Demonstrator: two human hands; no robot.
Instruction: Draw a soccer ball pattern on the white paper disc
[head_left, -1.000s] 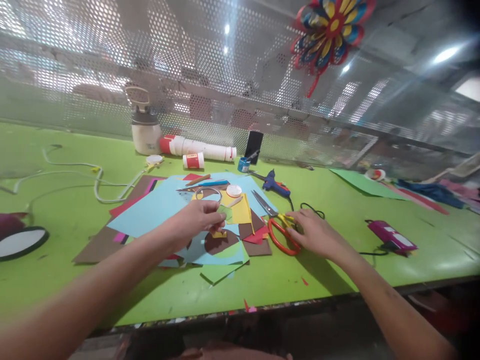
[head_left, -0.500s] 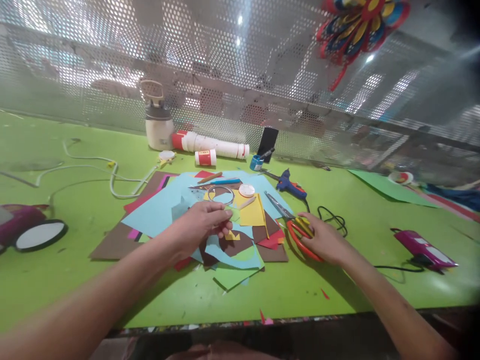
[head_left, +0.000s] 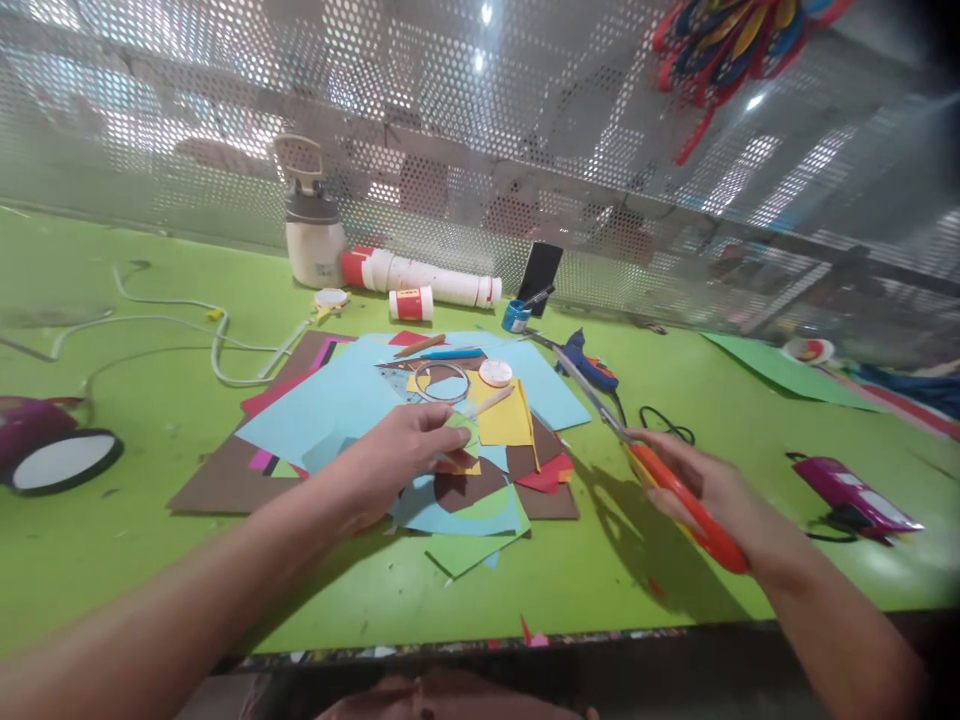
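My right hand (head_left: 697, 485) grips a large pair of scissors (head_left: 660, 470) by its orange and yellow handles. They are raised above the table, their blades pointing up and to the left, and they look closed. Over the paper pile my left hand (head_left: 420, 440) is closed, thumb against fingers, on a small green paper piece (head_left: 463, 428); its fingertips are partly hidden. Beneath and around that hand lie light blue sheets (head_left: 300, 420), brown card (head_left: 210, 480), a yellow paper piece (head_left: 506, 420) and cut light blue and green scraps.
On the pile lie a metal ring (head_left: 442, 383), a blue pen-like tool (head_left: 454, 353) and a white round lid (head_left: 495, 373). A glue gun (head_left: 585, 362) lies behind the scissors. Paper cups (head_left: 420, 278), a spray bottle (head_left: 315, 235) and a phone (head_left: 541, 278) stand behind; a magenta device (head_left: 851, 495) is right.
My right hand has lifted the scissors off the table and swung them right and toward me. My left hand stays over the pile, pinching the green paper piece. The view has shifted slightly.
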